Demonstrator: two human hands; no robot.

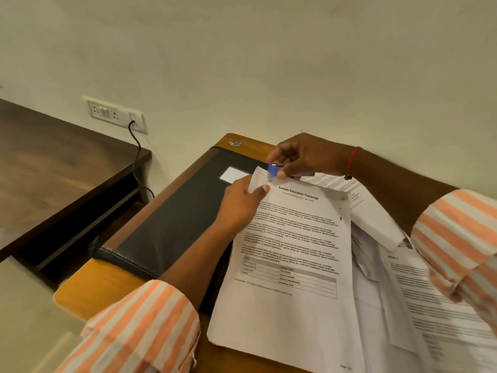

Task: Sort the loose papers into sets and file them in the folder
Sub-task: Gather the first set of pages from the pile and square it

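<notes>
A set of white printed sheets headed "Sample Education Transcript" (290,251) lies partly over a closed black folder (172,224) with a white label. My left hand (242,200) pinches the set's top left corner. My right hand (306,157) grips a small blue stapler (275,169), its mouth set over that same corner. Several more loose printed papers (419,286) are spread to the right, partly under my right sleeve.
The folder and papers rest on a small wooden table (78,292) against a cream wall. A darker wooden desk (53,162) stands to the left across a gap. A wall socket (115,114) with a black cable plugged in is behind it.
</notes>
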